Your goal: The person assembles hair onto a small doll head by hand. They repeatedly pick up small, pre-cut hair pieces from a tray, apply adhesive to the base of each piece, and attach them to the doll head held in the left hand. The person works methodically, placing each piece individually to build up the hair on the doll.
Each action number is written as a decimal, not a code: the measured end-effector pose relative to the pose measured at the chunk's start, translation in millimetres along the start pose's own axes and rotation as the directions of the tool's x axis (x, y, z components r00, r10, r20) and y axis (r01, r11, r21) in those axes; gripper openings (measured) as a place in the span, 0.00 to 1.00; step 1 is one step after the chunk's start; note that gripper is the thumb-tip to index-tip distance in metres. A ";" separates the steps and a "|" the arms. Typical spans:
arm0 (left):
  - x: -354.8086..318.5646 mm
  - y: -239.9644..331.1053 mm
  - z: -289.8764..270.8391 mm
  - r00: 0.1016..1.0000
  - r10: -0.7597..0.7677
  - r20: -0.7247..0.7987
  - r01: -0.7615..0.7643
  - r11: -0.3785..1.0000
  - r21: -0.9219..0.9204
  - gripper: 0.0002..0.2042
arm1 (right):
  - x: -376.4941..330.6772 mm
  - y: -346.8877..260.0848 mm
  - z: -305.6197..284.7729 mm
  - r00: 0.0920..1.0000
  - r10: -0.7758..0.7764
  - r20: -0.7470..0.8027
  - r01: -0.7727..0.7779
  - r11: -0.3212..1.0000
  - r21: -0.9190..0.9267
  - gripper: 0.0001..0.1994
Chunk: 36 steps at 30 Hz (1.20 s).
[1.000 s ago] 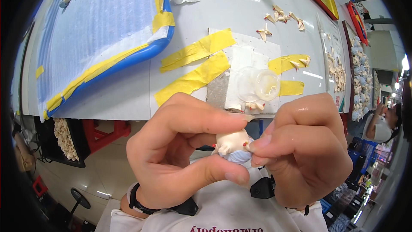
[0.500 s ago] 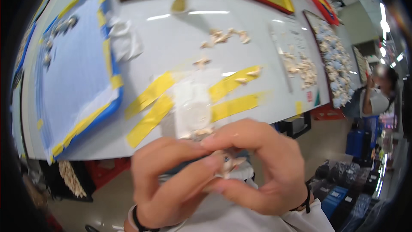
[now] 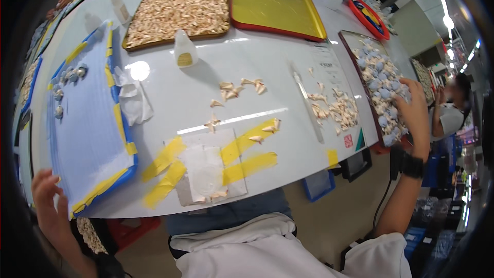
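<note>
My left hand is beside the near left corner of the blue-rimmed tray, fingers loosely bent and apart, nothing visible in them. At the far side of that lined tray sit several small round blue-and-cream figure pieces. On the right, my right hand reaches over a dark-edged tray heaped with light-blue and cream pieces. Its fingertips are apart at the heap's right side; whether they touch a piece I cannot tell. A white work pad lies on the table between yellow tape strips.
Small cream pieces lie mid-table, more beside a clear strip. Behind stand a full tray of cream pieces, a bare yellow tray and a glue bottle. A crumpled tissue is by the blue tray. Another person sits at right.
My hands, which were together in front of me around a small figure piece, have parted: left toward the blue tray, right to the heaped tray. That piece no longer shows in my hands.
</note>
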<state>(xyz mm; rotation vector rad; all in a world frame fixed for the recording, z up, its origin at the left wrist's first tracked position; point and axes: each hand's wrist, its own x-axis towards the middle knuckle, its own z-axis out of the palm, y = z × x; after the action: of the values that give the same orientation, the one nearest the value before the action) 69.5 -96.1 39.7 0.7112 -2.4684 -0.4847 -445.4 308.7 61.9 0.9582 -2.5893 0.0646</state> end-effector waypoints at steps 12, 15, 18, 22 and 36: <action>183.2 -28.5 -1.8 0.930 -0.084 0.357 0.043 0.992 0.119 0.06 | 44.4 -139.1 35.7 0.837 -0.492 0.241 0.299 0.779 0.551 0.08; 191.5 -32.8 16.4 0.886 -0.192 0.422 0.147 0.980 0.137 0.08 | 42.0 -144.7 35.3 0.842 -0.470 0.265 0.266 0.789 0.554 0.07; 190.9 -46.8 58.7 0.923 -0.077 0.377 0.058 0.996 0.062 0.12 | 34.8 -148.7 30.7 0.864 -0.434 0.257 0.249 0.810 0.530 0.06; 199.1 -71.4 76.3 0.967 -0.137 0.215 0.050 0.929 0.367 0.13 | 31.5 -155.3 27.0 0.883 -0.412 0.223 0.234 0.800 0.552 0.05; 118.0 32.0 7.3 0.958 -0.229 0.170 0.277 0.889 -0.363 0.11 | 35.8 -140.4 23.7 0.834 -0.470 0.290 0.251 0.790 0.559 0.05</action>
<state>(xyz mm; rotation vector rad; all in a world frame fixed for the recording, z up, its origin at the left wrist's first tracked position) -32.7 -136.6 93.7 0.8601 -2.2925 -1.1093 -388.8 174.8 40.8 1.8457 -2.7508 0.5038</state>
